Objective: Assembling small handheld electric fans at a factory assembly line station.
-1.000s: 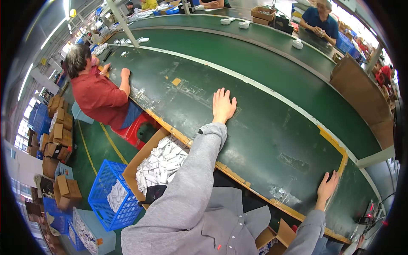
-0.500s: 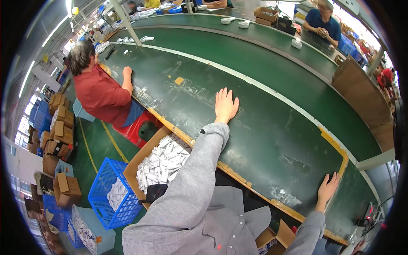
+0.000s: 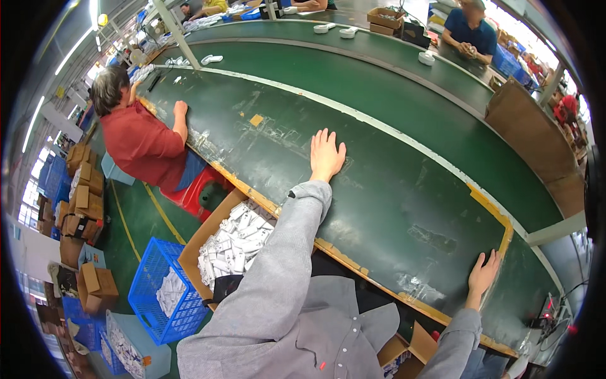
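My left hand lies flat on the dark green worktable, fingers stretched out and slightly spread, holding nothing. Farther right, my right hand rests near the table's right end, beside a strip of yellow tape. Its fingers are extended, and nothing shows in them. Below my left forearm, against the table's front edge, stands a cardboard box full of small white plastic parts. Another open carton sits under the table edge near my right forearm.
A blue crate with white parts stands on the floor at left. A co-worker in a red shirt sits at the table's left end. Beyond the table runs a green conveyor belt. White devices lie past it, near another person.
The whole view has shifted slightly, so most things appear a little farther left. Both hands keep their places on the table.
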{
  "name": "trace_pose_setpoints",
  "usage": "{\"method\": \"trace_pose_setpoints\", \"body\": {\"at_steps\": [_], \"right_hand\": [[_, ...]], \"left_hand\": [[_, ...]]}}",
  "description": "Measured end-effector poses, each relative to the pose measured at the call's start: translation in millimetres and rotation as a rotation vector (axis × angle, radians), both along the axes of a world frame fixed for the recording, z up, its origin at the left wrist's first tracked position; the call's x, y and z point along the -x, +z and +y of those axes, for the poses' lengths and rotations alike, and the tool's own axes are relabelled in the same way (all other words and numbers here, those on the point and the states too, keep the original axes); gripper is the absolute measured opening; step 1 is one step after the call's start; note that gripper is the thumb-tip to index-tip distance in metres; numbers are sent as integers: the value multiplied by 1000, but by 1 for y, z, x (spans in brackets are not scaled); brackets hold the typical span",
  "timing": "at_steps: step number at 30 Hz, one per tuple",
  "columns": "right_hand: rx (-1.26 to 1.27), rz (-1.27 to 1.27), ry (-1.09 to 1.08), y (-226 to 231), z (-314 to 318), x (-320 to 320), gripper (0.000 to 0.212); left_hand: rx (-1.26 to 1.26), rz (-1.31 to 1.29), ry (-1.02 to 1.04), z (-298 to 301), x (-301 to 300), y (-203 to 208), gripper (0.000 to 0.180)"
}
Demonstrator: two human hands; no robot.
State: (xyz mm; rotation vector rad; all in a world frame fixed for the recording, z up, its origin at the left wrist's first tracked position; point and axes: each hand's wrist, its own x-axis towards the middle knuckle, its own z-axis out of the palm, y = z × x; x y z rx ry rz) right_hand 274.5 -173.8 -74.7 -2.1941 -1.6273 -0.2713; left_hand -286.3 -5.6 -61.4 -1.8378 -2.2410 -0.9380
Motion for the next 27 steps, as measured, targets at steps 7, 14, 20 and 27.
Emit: {"method": "trace_pose_setpoints", "body": {"at_steps": [7,14,20,27], "right_hand": [[-20,-8,2,-3,1,0,48],[-4,0,-22,0,2,2,49],[-19,19,-13,1,1,3,50],[-11,15,-10,1,-2,2,50]], "left_hand": [[-4,15,-5,3,2,0,51],[-4,8,-10,3,2,-1,50],[-10,26,-3,3,2,-2,50],[-7,13,-14,3,0,-1,50]]}}
